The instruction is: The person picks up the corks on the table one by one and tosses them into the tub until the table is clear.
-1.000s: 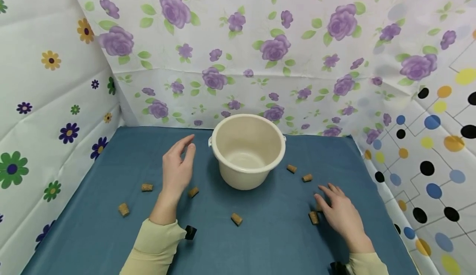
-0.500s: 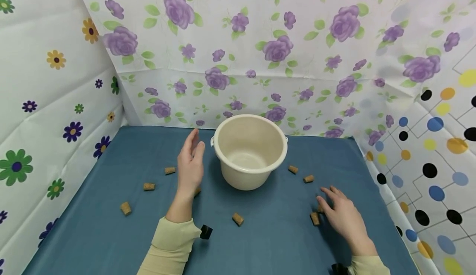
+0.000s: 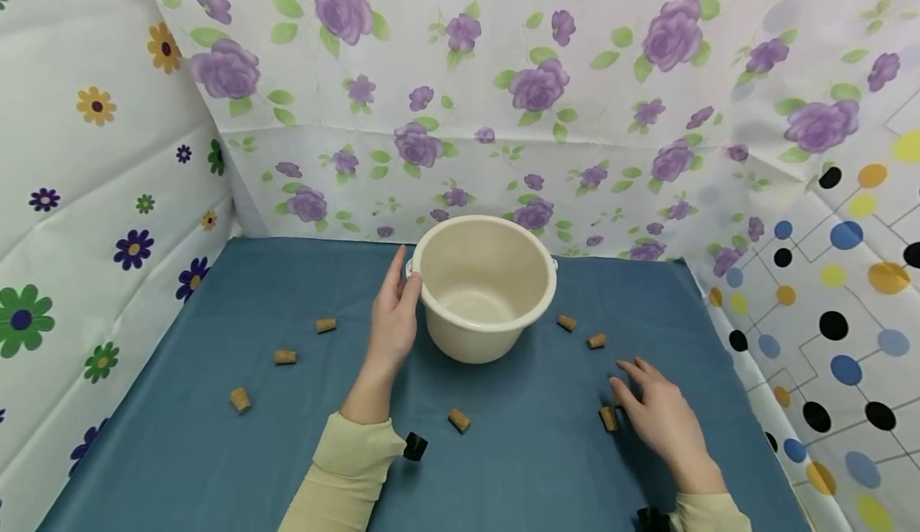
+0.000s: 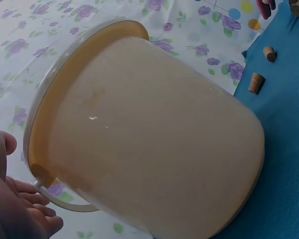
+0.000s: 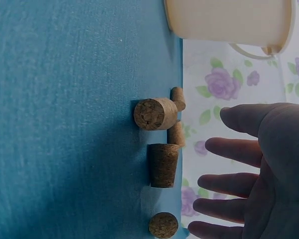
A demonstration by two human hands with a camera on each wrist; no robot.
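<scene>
A cream plastic bucket (image 3: 474, 348) stands upright at the back middle of the blue cloth. My left hand (image 3: 393, 324) is at its left side, fingers extended and thumb tip overlapping the rim by the handle's end. In the left wrist view, those fingertips reach the bucket handle (image 4: 74, 206) where it joins the rim. My right hand (image 3: 663, 420) hovers over the right side with fingers spread, holding nothing. Beside it lies a cork (image 3: 608, 418), with another partly hidden behind the thumb. The right wrist view shows a tapered cork (image 5: 163, 165) across from the spread fingers.
Two corks lie right of the bucket, the nearer cork (image 3: 596, 341) closer to my right hand. A cork (image 3: 459, 420) is at front centre. Three more, including one cork (image 3: 285, 357), lie on the left. Flowered sheet (image 3: 345, 148) walls stand behind and beside the cloth (image 3: 517, 468).
My left hand has moved right, up to the bucket's rim. The far left cork, behind that hand at first, now shows; another cork beside the wrist is now hidden. The right hand stays put.
</scene>
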